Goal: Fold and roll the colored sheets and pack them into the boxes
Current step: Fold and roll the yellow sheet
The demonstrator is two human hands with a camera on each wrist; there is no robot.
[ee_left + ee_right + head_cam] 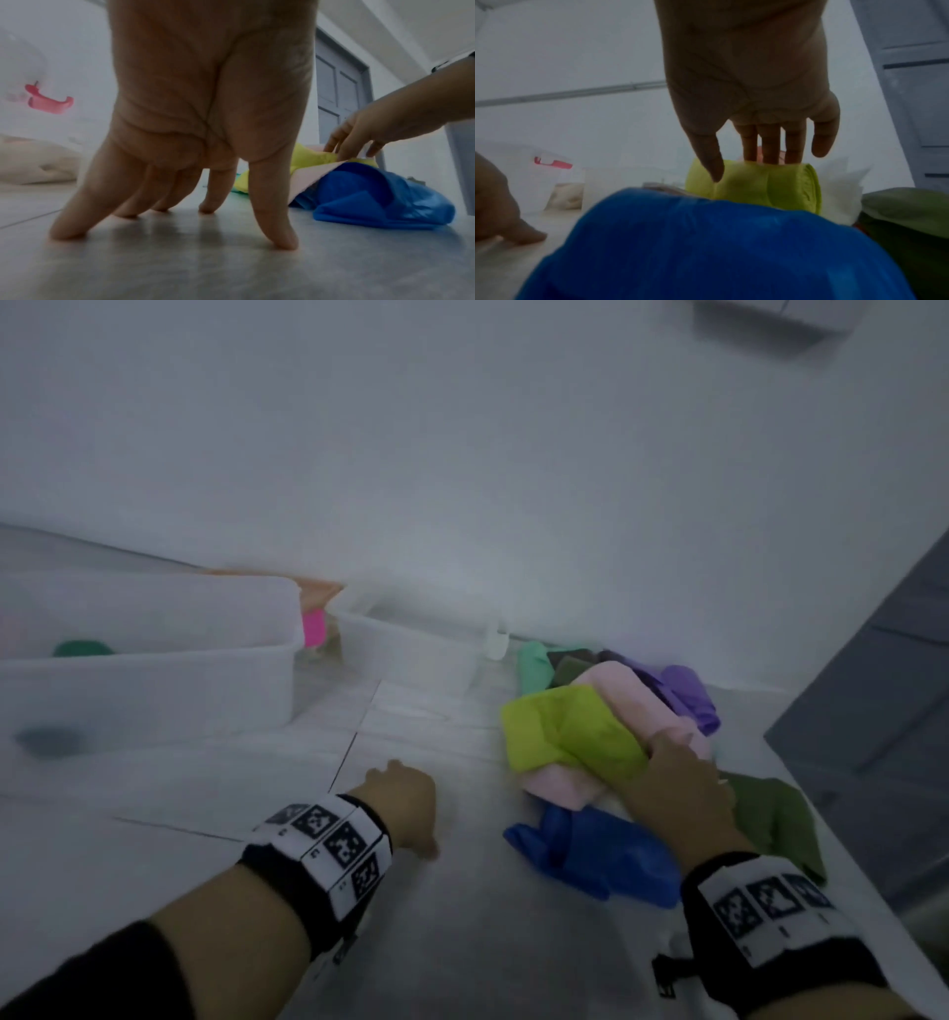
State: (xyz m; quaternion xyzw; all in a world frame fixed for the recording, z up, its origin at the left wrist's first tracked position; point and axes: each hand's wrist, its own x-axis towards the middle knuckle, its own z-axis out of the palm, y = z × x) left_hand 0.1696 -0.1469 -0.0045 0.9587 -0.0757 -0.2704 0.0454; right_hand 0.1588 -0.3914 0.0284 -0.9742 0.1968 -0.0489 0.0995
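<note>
A heap of colored sheets lies on the floor at the right. On top is a lime-green sheet (pixel 565 731) (pixel 765 182), with my right hand (pixel 672 762) (pixel 741 168) gripping it, thumb in front and fingers over its top edge. Under it lie a pale pink sheet (pixel 616 690), a blue sheet (pixel 595 855) (pixel 372 199), a purple sheet (pixel 683 695) and a dark green sheet (pixel 775 814). My left hand (pixel 405 793) (pixel 180 223) rests on the bare floor with spread fingertips, holding nothing. Two clear plastic boxes (pixel 154 670) (pixel 411 649) stand at the left.
A green roll (pixel 82 649) sits inside the left box. A bright pink object (pixel 313 629) shows between the boxes. A white wall runs behind everything. A grey door (pixel 873 711) stands at the right. Tiled floor (pixel 462 942) lies between my hands.
</note>
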